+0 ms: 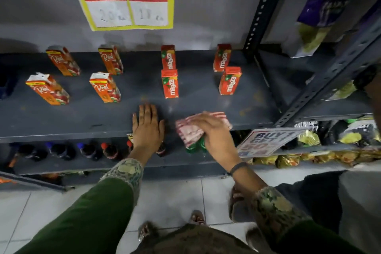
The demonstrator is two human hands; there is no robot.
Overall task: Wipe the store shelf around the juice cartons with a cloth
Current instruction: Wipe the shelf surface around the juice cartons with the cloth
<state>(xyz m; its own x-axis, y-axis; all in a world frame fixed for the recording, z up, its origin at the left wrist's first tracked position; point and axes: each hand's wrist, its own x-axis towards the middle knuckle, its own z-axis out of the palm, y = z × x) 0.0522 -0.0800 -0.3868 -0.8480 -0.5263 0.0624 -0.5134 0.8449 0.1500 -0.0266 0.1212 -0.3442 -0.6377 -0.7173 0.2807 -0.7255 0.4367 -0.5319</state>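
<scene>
The shelf [206, 107] is seen as matt grey painted metal, scuffed in places. The juice cartons [169, 83] are finished in glossy printed card. The cloth [188, 130] is shown as soft, striped woven fabric. The floor [175, 198] is laid with smooth pale tiles.

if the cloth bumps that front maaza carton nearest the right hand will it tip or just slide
The front Maaza carton stands upright on a small base, tall and narrow, so a bump near its top would probably tip it. A low push may slide it, since the shelf looks smooth. The cloth under the right hand is soft, so light contact likely moves it little.
</scene>
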